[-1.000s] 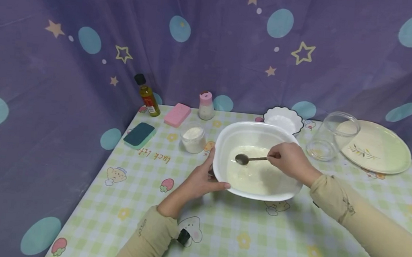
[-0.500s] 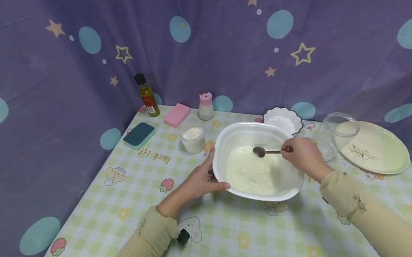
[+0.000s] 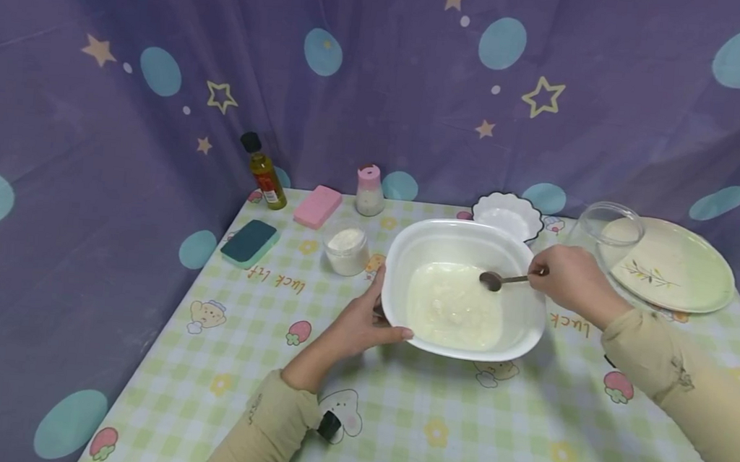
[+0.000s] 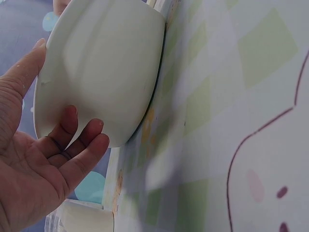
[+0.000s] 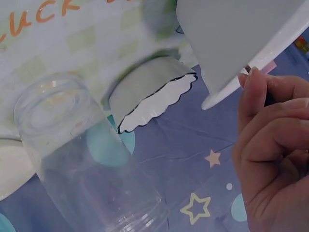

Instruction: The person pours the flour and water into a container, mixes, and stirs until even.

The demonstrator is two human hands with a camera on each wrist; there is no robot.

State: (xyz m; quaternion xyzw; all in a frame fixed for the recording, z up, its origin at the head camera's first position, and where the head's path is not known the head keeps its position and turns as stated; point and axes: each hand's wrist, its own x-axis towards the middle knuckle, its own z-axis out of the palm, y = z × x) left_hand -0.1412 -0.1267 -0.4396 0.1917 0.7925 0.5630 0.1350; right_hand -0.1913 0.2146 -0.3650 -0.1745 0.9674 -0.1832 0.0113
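Observation:
A large white bowl (image 3: 466, 247) with pale creamy liquid stands mid-table. My left hand (image 3: 363, 322) grips its near-left rim, thumb over the edge and fingers under the wall; the left wrist view shows the bowl (image 4: 104, 63) with my left hand (image 4: 48, 159) cupped against its underside. My right hand (image 3: 568, 277) pinches the handle of a metal spoon (image 3: 499, 280), whose head hangs just above the liquid at the bowl's right side. In the right wrist view my right hand (image 5: 273, 145) is curled beside the bowl's rim (image 5: 251, 63).
A clear glass jar (image 3: 605, 231) lies on its side by a cream plate (image 3: 680, 266) at the right. A small scalloped white dish (image 3: 508, 214) sits behind the bowl. A powder cup (image 3: 347, 249), pink-capped shaker (image 3: 369, 190), pink sponge (image 3: 317, 206), teal sponge (image 3: 249, 242) and oil bottle (image 3: 264, 172) stand at the left.
My right hand has drawn the spoon from the bowl's middle-left across to its right side. The left hand and bowl have stayed put.

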